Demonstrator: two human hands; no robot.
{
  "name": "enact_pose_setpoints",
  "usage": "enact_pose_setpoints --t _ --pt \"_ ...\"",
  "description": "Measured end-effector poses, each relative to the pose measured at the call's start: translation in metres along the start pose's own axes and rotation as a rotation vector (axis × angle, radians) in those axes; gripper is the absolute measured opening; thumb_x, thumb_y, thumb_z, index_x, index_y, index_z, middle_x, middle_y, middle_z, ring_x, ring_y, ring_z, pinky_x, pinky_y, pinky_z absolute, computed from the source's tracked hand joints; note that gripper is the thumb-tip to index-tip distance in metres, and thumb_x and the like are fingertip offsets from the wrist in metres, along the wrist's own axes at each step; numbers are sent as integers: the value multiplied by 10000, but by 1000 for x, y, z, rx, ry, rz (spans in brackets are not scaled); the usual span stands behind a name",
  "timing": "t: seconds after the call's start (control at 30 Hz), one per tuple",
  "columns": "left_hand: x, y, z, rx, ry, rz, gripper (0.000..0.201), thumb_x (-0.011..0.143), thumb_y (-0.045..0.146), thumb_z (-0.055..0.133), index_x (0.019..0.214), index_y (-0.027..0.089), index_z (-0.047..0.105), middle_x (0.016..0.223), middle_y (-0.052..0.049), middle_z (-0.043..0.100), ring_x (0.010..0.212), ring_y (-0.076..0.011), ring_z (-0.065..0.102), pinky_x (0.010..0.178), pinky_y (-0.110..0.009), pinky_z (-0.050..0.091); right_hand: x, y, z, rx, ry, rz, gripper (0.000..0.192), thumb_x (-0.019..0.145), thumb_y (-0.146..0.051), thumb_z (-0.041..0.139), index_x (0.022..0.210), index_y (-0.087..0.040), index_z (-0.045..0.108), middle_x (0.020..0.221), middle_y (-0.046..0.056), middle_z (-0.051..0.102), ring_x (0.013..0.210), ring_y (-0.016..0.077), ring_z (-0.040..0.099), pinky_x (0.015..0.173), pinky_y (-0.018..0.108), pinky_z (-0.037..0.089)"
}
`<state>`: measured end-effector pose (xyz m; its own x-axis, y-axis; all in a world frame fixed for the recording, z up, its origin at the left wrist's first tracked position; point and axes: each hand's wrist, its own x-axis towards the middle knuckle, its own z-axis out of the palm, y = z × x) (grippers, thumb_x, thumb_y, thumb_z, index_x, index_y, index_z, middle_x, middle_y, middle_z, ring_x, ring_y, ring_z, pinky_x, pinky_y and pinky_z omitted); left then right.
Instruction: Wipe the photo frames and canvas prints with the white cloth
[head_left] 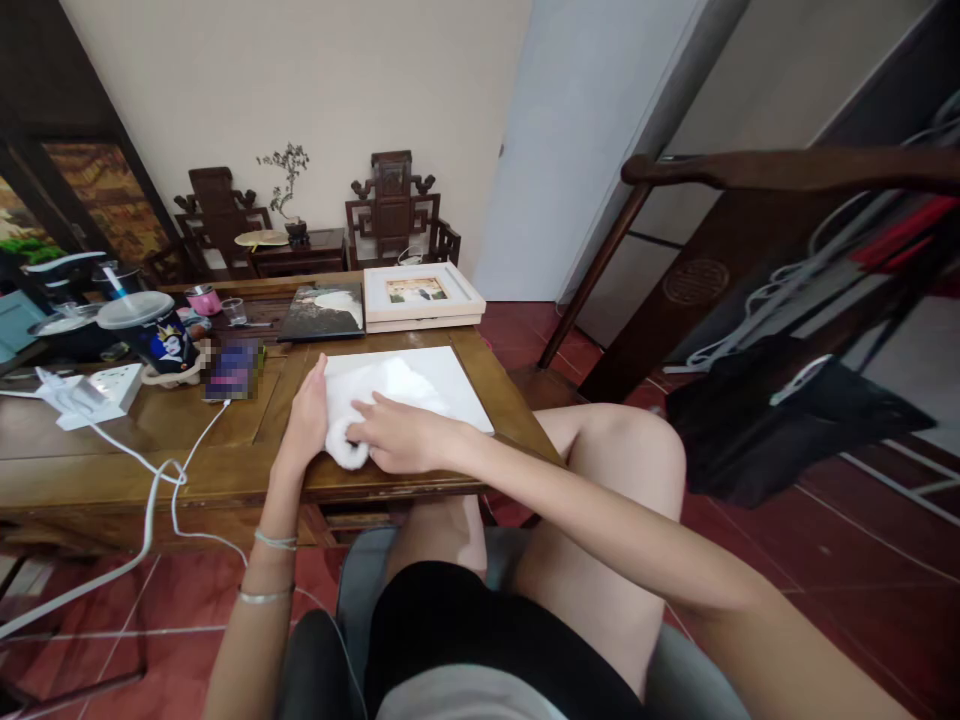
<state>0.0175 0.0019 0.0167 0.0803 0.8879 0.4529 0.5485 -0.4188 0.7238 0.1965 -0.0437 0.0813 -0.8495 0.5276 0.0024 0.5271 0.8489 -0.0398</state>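
A flat white board (461, 385) lies on the wooden table near its front right corner. Spread over its left part is a fluffy white cloth (386, 380), with one edge curled into a loop toward me. My right hand (401, 432) grips the cloth from above, its index finger extended over it and the other fingers curled into the folds. Along the board's left edge rests my left hand (304, 415), fingers stretched out and touching the side; its thumb is hard to make out.
Behind the board are a white box frame with a small photo (417, 290) and a dark photo panel (322, 310). To the left sit a lidded cup (161, 335), a phone (234, 370) and a power strip (101, 393) with trailing cables. A wooden chair (720, 250) stands right.
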Motion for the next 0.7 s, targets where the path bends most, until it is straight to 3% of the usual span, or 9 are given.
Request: enact_pose_setpoints --t 0.13,0.23,0.4,0.53,0.7 --pt "-2 -3 4 127 -80 29 627 1012 493 224 1360 80 542 1484 -173 502 1408 -245 443 1217 -415 279 -36 -4 -13 122 -40 9 324 778 -43 447 976 -148 681 927 117 700 862 251 627 775 345 433" --pt "-1 -11 6 223 -173 82 544 999 441 275 1277 111 607 1426 -158 567 1382 -266 476 1208 -443 304 -35 15 -17 150 -47 132 317 773 -50 443 962 -147 679 871 110 702 806 239 626 693 309 398" --pt "1 -22 6 301 -224 103 445 958 337 369 1272 135 611 1453 -149 541 1400 -281 452 1205 -474 305 14 63 -16 115 11 357 352 830 -98 433 1088 -123 672 1009 130 725 857 239 637 695 286 385" --pt "1 -19 4 325 -242 93 471 961 349 375 1305 117 599 1473 -154 519 1405 -288 445 1207 -470 299 63 84 -20 162 80 307 379 852 -79 418 1147 -67 656 1268 147 670 1014 224 606 806 245 394" --pt "0 -14 3 357 -264 65 568 969 399 349 1330 23 575 1481 -212 489 1413 -292 431 1217 -425 281 92 89 -24 212 78 297 394 831 -66 429 1159 -47 645 1329 140 642 1076 216 578 888 227 386"
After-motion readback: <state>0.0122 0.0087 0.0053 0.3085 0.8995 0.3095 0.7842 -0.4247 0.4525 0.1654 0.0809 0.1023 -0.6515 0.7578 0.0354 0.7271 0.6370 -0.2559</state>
